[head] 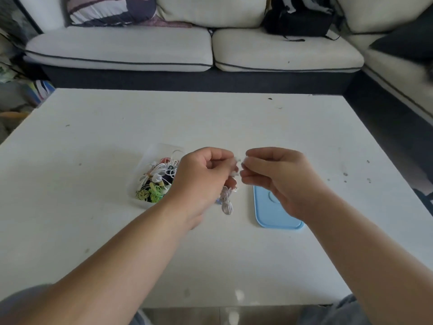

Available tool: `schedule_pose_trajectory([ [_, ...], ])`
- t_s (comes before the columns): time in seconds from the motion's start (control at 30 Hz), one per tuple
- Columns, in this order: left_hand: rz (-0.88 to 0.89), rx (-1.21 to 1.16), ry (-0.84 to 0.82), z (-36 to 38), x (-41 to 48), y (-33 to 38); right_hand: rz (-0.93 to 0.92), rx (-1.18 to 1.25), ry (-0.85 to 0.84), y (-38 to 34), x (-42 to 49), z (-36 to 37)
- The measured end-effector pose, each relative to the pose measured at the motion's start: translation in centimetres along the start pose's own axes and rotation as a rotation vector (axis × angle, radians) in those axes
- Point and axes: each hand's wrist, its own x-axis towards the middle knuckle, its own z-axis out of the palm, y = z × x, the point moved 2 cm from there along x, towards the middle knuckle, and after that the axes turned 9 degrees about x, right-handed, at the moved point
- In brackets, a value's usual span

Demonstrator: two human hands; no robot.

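Note:
Over the middle of the white table (234, 118), my left hand (201, 177) and my right hand (278, 177) meet, fingers curled. Between their fingertips both pinch a small white cord bundle (236, 166), blurred where they hold it. A coiled white loop of it (226, 202) hangs below my left hand. A clear plastic box (150, 160) sits on the table left of my left hand, filled with several coiled cords in white, green, yellow and dark colours. A light blue lid (274, 219) lies flat under my right wrist.
A pale sofa (164, 48) with dark piping runs along the far side of the table and continues down the right. A black bag (300, 17) and a patterned cushion (110, 10) lie on it. Clutter sits on the floor at far left.

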Motion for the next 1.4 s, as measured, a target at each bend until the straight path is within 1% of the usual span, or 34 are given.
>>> schedule_pose_trajectory([
  [0.2, 0.027, -0.04, 0.016, -0.6, 0.2, 1.2, 0.006, 0.097, -0.164, -0.6, -0.6, 1.2],
  [0.53, 0.049, 0.02, -0.069, -1.1, 2.9, 1.8, -0.006, 0.106, -0.301, -1.5, 2.7, 0.7],
  [0.73, 0.044, 0.047, -0.064, -1.5, 3.6, 1.4, 0.025, 0.099, -0.325, -0.7, 4.1, 0.9],
  [1.03, 0.096, 0.112, -0.087, -1.8, 3.1, 1.4, 0.062, 0.073, -0.37, -0.7, 3.9, 0.5],
  [1.3, 0.125, 0.132, -0.149, -2.0, 2.5, 1.5, 0.15, 0.092, -0.397, -0.5, 3.8, 0.4],
  [1.4, 0.097, 0.09, -0.148, -2.1, 2.4, 1.3, 0.114, 0.066, -0.407, -0.5, 3.8, 0.5],
])
